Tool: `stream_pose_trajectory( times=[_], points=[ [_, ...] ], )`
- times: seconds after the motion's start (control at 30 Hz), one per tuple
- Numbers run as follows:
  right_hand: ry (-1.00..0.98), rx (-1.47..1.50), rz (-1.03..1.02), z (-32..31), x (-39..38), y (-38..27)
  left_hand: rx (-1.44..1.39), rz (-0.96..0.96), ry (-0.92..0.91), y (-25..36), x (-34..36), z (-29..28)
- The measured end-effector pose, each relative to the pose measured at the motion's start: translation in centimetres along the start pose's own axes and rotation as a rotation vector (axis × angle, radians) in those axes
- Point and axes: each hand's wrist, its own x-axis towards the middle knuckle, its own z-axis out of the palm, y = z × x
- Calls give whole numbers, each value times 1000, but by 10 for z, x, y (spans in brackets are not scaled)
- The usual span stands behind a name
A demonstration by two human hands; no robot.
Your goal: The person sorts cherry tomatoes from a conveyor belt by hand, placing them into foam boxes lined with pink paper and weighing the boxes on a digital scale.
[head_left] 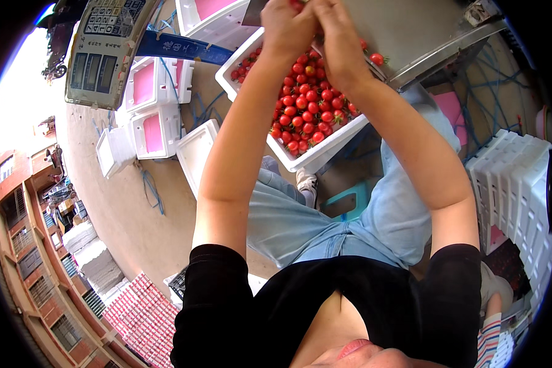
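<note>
A white foam box (331, 142) stands below my hands, filled with red cherry tomatoes (306, 104), some with green stems. At the top edge of the view, my left hand (286, 30) is closed, with a bit of a red tomato showing at its fingers. My right hand (345, 52) meets it over the box, its fingers bent and pressed together; what they hold is hidden. Beside my right hand is a metal tray (423, 30), where a loose cherry tomato (377, 59) lies near the edge.
A weighing scale (104, 55) with keypad and display rises at upper left on a blue post (184, 46). White foam boxes with pink sheets (154, 134) stand left. More white boxes (512, 184) are stacked right. A teal stool (352, 199) shows between my legs. Blue straps lie about.
</note>
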Motion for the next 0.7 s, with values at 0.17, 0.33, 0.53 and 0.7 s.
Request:
stream_pose_trajectory(
  times=[0.17,0.33,0.53,0.7],
  points=[
    [-117,-258,429,22,-16,19,-3,-541,-138,-59,-70,-76],
    [-210,-465,41,-1,0,13,-22,-677,48,-65,-82,-121],
    [-144,-600,-142,-34,13,-24,-25,-567,19,-60,-74,-150],
    [-96,-859,-217,-64,41,-30,172,-478,-92,-47,-77,-153]
  ],
)
